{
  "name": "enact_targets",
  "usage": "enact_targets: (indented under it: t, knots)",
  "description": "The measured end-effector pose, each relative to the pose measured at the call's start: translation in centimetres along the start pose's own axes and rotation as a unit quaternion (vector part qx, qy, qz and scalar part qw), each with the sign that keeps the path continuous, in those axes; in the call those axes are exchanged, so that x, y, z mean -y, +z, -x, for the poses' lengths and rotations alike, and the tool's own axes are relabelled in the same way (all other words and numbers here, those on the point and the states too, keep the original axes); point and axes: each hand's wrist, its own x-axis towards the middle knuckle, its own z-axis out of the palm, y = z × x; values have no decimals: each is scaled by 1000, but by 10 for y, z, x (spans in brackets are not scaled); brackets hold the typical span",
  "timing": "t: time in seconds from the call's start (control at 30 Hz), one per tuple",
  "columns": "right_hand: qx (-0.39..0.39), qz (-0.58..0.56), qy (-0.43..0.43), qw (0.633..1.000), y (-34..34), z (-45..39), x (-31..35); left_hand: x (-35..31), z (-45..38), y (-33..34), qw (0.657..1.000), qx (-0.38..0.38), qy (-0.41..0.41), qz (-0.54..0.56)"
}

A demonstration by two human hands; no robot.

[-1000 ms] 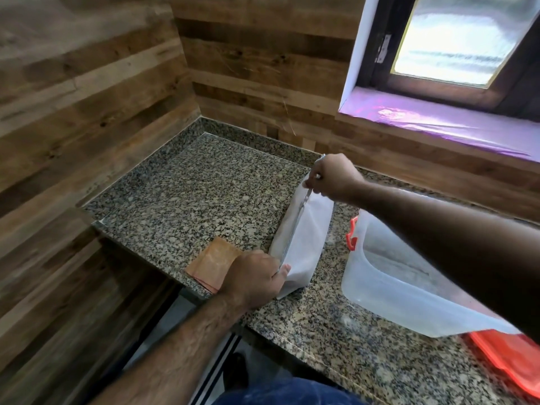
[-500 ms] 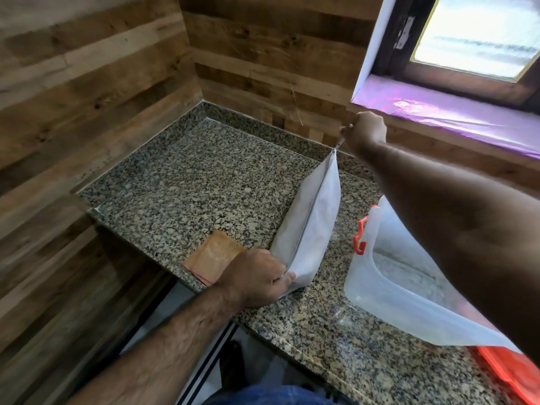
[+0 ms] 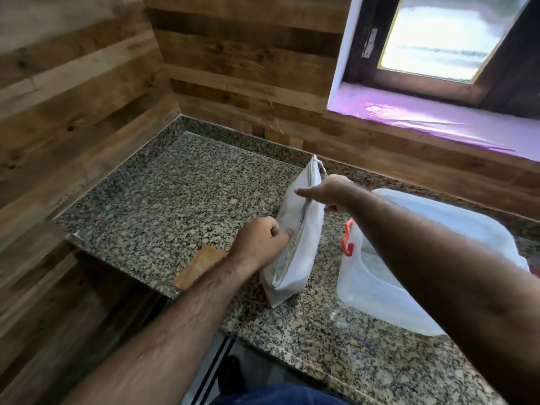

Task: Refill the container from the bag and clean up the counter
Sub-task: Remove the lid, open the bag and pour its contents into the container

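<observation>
A white zip bag (image 3: 302,252) stands on the granite counter (image 3: 175,194), its zipper undone along the top so the mouth gapes a little. My left hand (image 3: 260,244) pinches the bag's near left lip. My right hand (image 3: 327,192) lies over the upper part of the mouth, fingers stretched across it and thumb pressed on the bag's right wall. The zipper pull (image 3: 320,168) hangs free at the far top corner. Right of the bag sits a translucent plastic container (image 3: 380,290) with an orange latch (image 3: 347,242), open, partly hidden by my right forearm.
An orange-brown cloth (image 3: 198,267) lies at the counter's front left edge, half under my left forearm. Wooden walls close off the back and left. A window with a purple-lit sill (image 3: 423,115) is at the back right. The counter's front edge drops off below my arms.
My right hand let go of the zipper pull after drawing it up to the far corner and came down onto the bag's mouth. My left hand shifted up along the bag's near lip.
</observation>
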Motion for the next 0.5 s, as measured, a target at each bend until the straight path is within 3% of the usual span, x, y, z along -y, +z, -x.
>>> enact_targets:
  t: [0.33,0.5]
  knots:
    - [-30,56,-17,998,-5,11,-4,-19,-14,-7,985,60,24,-158]
    - [-49,63,5,997,-9,11,2,-14,-19,-8,985,9,28,-172]
